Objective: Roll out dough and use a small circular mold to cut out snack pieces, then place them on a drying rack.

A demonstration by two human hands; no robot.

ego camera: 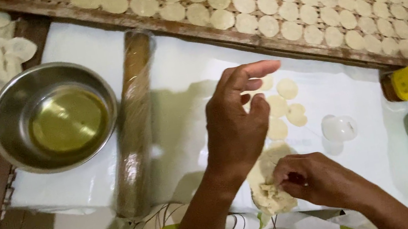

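right hand point(313, 179) pinches the dough lump point(269, 181); left hand point(236, 120) hovers, fingers apart (over small discs point(283, 106)).

right hand point(313, 176) pinches dough lump point(268, 187) (left hand point(236, 120) hovers above).

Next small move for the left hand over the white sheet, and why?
Probably lower the left hand to set its piece beside the small round pale dough discs on the white plastic sheet. It hovers right over them, fingers pinched, while the right hand pinches the pale dough lump.
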